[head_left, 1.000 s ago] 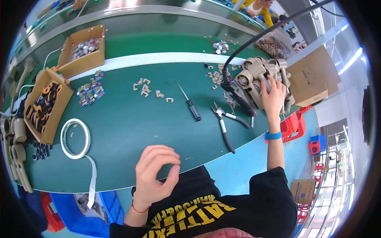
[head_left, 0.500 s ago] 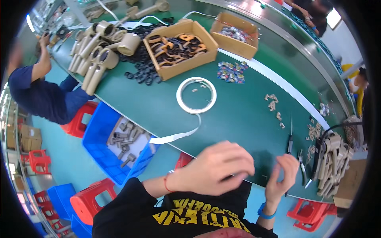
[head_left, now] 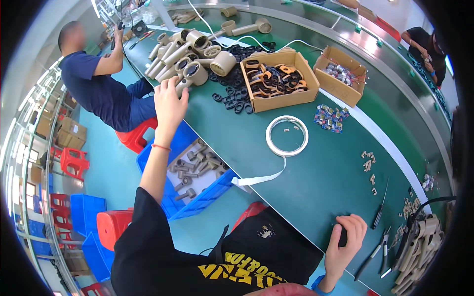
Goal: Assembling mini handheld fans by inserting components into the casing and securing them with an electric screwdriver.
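Observation:
My left hand reaches far out to the left and closes on a beige hair-dryer housing at the near edge of a heap of such housings. My right hand rests near the front edge of the green table, fingers curled around a small dark part that is mostly hidden. A screwdriver and pliers lie just right of that hand. Another stack of beige housings sits at the far right.
A cardboard box of orange and black parts and a smaller box of small parts stand at the back. A white tape roll lies mid-table. A blue bin of grey parts sits below the table edge. A seated person works at left.
My view has swung to the left. My left hand has gone from in front of my chest out to the heap of housings; my right hand left the right-hand stack and came down to the table's front edge.

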Demonstrator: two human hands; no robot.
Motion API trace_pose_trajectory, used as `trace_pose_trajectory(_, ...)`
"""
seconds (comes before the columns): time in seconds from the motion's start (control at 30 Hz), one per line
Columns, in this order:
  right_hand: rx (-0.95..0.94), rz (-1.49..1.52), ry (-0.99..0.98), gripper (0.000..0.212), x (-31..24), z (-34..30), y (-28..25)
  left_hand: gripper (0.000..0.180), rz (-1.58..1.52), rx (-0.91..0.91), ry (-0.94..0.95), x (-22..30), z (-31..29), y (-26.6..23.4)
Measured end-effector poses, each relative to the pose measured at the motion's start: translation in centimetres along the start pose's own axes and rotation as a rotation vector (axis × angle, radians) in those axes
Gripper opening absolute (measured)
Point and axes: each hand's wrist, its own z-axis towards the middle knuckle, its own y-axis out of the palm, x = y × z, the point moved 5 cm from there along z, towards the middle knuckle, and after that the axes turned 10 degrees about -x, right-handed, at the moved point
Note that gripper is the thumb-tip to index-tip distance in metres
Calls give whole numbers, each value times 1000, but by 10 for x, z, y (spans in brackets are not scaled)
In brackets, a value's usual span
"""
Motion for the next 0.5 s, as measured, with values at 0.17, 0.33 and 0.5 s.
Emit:
trace_pose_trajectory(0.17,0,45,27,15,7,-2,0,35,77,-128,36,-18,16,28)
trace_pose_trajectory(0.33,5,68,32,15,8,-2,-1,34,142,-149,27,-19,23,40)
trace_pose_trajectory(0.5,11,55,17,7,7,-1,-1,36,132,-157,26,-14,21,37)
